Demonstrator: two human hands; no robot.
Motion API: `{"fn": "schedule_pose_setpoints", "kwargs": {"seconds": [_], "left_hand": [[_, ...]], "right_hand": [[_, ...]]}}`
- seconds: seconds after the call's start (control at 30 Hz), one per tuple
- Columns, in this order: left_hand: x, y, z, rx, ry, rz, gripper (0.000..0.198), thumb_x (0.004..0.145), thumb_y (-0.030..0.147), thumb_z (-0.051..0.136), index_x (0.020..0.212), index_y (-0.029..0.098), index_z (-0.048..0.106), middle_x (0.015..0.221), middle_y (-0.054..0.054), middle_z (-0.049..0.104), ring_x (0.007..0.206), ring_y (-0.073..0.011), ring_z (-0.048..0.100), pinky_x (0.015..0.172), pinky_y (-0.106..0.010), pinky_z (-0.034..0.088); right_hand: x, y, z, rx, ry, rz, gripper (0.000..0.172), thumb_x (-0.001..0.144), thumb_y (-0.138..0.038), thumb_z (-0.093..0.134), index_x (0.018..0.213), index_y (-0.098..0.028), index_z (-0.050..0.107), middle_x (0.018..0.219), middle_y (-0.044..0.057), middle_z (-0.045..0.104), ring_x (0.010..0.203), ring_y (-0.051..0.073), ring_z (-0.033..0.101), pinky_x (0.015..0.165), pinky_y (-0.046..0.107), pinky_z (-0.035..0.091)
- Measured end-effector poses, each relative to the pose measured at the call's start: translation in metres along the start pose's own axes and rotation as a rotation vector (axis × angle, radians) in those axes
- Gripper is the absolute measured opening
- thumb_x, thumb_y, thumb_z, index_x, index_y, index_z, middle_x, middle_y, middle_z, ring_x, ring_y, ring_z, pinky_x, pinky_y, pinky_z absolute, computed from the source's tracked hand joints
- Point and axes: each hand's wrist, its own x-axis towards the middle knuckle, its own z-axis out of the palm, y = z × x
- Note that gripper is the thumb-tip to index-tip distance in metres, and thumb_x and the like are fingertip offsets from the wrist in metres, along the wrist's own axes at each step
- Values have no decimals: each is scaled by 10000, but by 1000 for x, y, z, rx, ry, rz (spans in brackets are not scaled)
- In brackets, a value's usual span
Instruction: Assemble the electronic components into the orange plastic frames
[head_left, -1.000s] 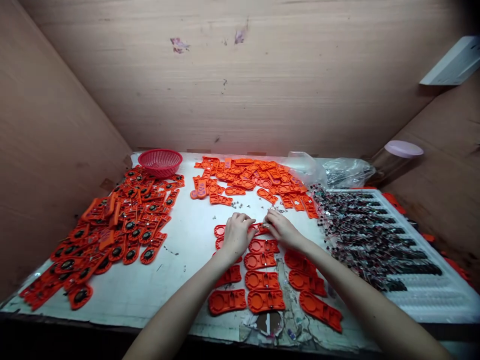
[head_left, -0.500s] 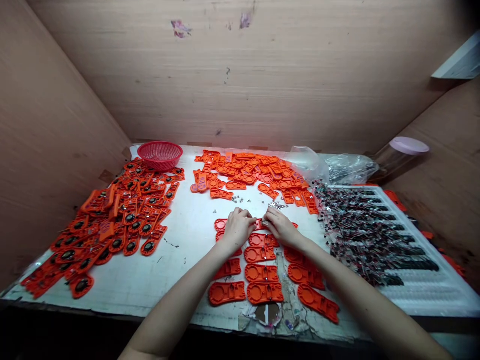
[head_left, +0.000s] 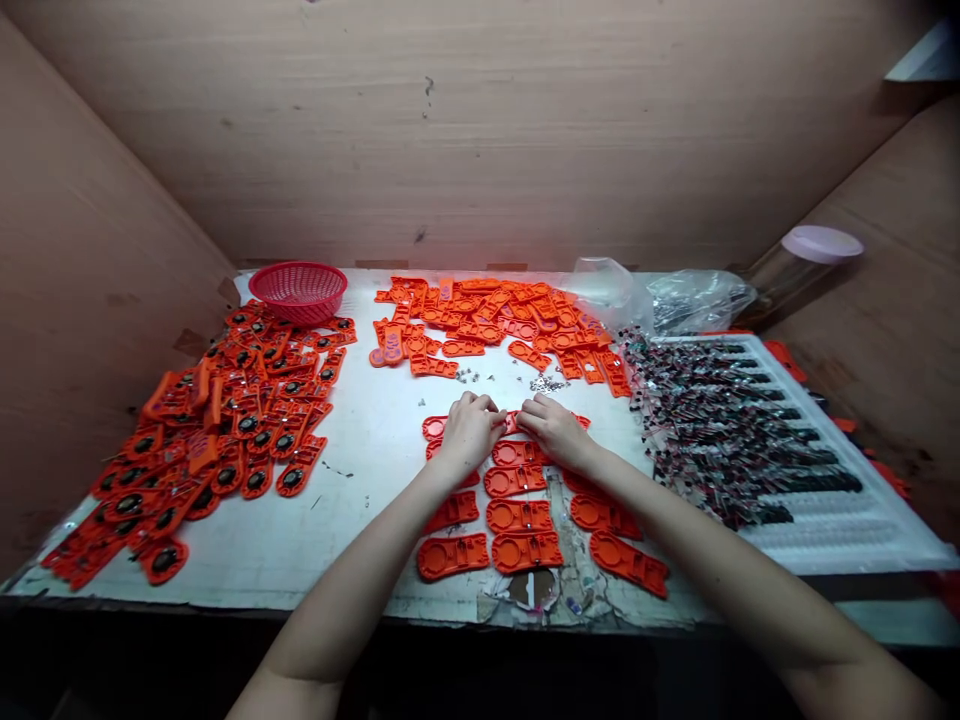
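My left hand [head_left: 471,434] is closed, thumb and fingertips together over the back row of orange plastic casings. Opposite it, my right hand [head_left: 555,432] curls its fingers down onto the same row. Between them shows a bit of an orange casing [head_left: 511,423]; whatever tiny part the fingertips pinch is too small or hidden to make out. Nearer me lie several casing halves in columns, open side up, such as one orange casing half [head_left: 517,516] with small metal pieces in it. Small loose metal parts [head_left: 547,383] are scattered just beyond my hands.
At left is a heap of orange casings with black round parts [head_left: 259,438], a red basket [head_left: 300,292] behind it. More orange casings [head_left: 487,325] pile up at the back. On the right, a white tray [head_left: 885,535] carries wired circuit boards [head_left: 720,430], near a lidded clear jar [head_left: 806,265].
The whole view has shifted slightly, so the table sits higher in the picture. My hands stay at the same back-row casing; the right fingers have drawn in slightly closer to it.
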Motion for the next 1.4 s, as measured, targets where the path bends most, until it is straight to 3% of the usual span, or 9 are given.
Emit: {"fn": "schedule_pose_setpoints", "kwargs": {"seconds": [0.2,0.53,0.7,0.8,0.87,0.97,1.1,1.23,1.4], "left_hand": [[0,3,-3,6,-12,5,187,876,280,568,976,276,726,982,-46,646,942,-232,478,790,-361,427],[2,2,-2,9,-21,3,184,864,284,580,963,262,733,977,-47,640,932,-234,471,781,-342,424],[3,1,0,6,-20,10,182,857,284,592,972,262,731,978,-46,642,931,-233,472,785,-343,425],[4,0,-1,16,-10,22,180,859,293,589,961,256,733,959,-52,646,916,-230,474,778,-343,430],[4,1,-2,28,-2,26,174,855,291,595,952,251,733,937,-55,650,905,-229,479,772,-342,431],[3,2,-3,48,1,27,163,850,270,600,949,232,723,910,-58,652,897,-229,487,752,-337,431],[5,7,-7,73,-22,27,146,860,236,580,944,203,695,932,-71,644,929,-234,487,761,-340,428],[9,8,-9,102,-78,54,135,872,226,557,922,190,678,941,-77,637,945,-239,483,780,-345,427],[6,1,-12,144,-114,111,188,896,216,516,1020,195,655,1059,-95,621,1031,-260,473,820,-371,433]], "right_hand": [[4,-4,-16,-38,-25,35,148,925,-217,472,863,-178,601,874,86,551,808,217,461,704,327,387],[2,1,-3,77,23,62,243,958,-188,404,818,-170,601,802,76,554,774,198,482,692,303,410],[-10,-5,-18,-38,-109,-6,186,927,-209,464,963,-189,645,877,93,572,850,237,458,726,344,390],[-15,-12,-31,-163,-150,44,245,874,-166,528,1087,-217,638,962,117,562,921,273,435,755,377,375],[-23,-16,-44,-152,-101,118,316,866,-149,519,1158,-226,612,975,119,547,910,275,440,758,388,382],[-48,-24,-65,-45,112,285,341,898,-183,462,1222,-198,567,925,107,528,868,263,472,761,397,411],[-97,-50,-77,118,329,495,253,936,-250,432,1131,-211,587,886,73,533,840,227,531,750,356,445],[-138,-83,-60,233,364,583,185,934,-234,453,1054,-215,592,928,70,567,840,202,580,718,312,475],[-166,-106,-30,224,487,586,216,900,-167,502,1089,-227,587,916,78,591,840,221,592,709,348,501]]}}
